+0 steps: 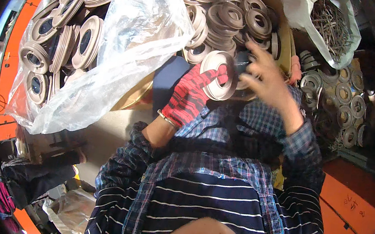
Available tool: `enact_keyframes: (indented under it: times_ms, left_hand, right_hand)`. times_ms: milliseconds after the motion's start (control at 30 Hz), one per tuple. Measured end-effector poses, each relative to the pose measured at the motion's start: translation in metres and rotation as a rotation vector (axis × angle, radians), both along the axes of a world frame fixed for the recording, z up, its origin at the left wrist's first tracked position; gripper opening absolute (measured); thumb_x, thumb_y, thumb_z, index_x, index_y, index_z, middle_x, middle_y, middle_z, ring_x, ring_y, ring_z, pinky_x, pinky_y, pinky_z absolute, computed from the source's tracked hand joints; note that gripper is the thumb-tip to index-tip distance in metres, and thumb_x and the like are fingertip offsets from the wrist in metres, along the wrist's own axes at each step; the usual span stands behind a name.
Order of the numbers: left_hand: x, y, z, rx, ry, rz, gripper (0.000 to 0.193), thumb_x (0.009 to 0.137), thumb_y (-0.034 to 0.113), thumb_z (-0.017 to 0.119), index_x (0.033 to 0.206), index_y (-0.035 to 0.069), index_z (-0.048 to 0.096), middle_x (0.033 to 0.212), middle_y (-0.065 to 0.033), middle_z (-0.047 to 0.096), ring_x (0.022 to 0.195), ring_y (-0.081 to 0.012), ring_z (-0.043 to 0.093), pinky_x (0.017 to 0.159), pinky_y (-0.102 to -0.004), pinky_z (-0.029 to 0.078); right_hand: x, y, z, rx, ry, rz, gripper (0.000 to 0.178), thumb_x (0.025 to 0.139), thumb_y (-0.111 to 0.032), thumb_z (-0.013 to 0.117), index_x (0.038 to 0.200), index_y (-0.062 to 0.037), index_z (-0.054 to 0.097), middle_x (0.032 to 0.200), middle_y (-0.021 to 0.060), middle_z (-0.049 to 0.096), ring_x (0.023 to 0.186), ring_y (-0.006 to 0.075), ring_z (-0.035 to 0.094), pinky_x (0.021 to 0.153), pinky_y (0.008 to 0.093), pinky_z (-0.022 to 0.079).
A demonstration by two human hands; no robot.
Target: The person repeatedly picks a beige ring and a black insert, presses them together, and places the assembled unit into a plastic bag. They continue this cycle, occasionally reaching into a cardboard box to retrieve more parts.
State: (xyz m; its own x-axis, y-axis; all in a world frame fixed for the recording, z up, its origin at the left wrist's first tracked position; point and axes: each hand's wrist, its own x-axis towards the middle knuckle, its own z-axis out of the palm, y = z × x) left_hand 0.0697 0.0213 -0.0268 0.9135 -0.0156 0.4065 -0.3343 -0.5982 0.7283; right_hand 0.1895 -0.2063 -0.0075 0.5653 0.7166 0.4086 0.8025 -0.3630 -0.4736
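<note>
My left hand (187, 94), in a red and black striped glove, grips a beige ring-shaped part (222, 91) in front of my lap. The thumb and fingers pinch its left side, one of them reaching into the centre hole. To the right, my bare right hand (270, 78) is apart from the ring. Its fingers are spread, slightly smeared by motion, and nothing shows in them. Just beyond both hands, a cardboard box (287, 40) holds several similar beige rings (224, 22), stacked and jumbled.
At the left, a clear plastic bag (132, 32) lies open around several beige discs with dark centres (85, 42). A white sack (301, 10) of thin metal strips (329, 27) stands at the far right. Below it lie several metal rings (345, 95). Orange frames (349, 200) flank me.
</note>
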Motion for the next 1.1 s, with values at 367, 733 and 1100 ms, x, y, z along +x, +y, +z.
enact_keyframes:
  times_ms: [367,733,1100]
  left_hand:
    - [-0.026,-0.022,0.049,-0.913,0.393,-0.046,0.05,0.089,0.007,0.07,0.136,0.001,0.053,0.13,-0.0133,0.062,0.112,-0.0269,0.062,0.095,-0.0336,0.049]
    - [-0.024,-0.013,0.019,-0.652,0.372,-0.097,0.062,0.089,0.019,0.074,0.14,-0.004,0.046,0.126,-0.0142,0.064,0.114,-0.0171,0.06,0.098,-0.0313,0.047]
    - [-0.037,-0.028,0.015,0.101,-0.17,-0.212,0.063,0.087,0.016,0.074,0.14,-0.001,0.047,0.141,-0.0208,0.051,0.127,-0.0297,0.054,0.104,-0.0367,0.045]
  right_hand:
    - [-0.076,0.031,0.018,0.344,0.462,-0.133,0.07,0.072,-0.01,0.086,0.134,0.0001,0.054,0.133,0.0154,0.058,0.118,0.0252,0.059,0.098,0.0359,0.05]
    - [-0.089,0.03,-0.008,0.251,0.41,-0.37,0.065,0.078,-0.029,0.081,0.127,0.0008,0.05,0.095,0.0174,0.064,0.075,0.0249,0.066,0.067,0.0354,0.052]
    - [-0.102,0.043,-0.024,1.029,1.482,-0.242,0.057,0.104,-0.054,0.033,0.122,-0.0042,0.054,0.081,0.007,0.064,0.053,0.0129,0.052,0.051,0.0272,0.047]
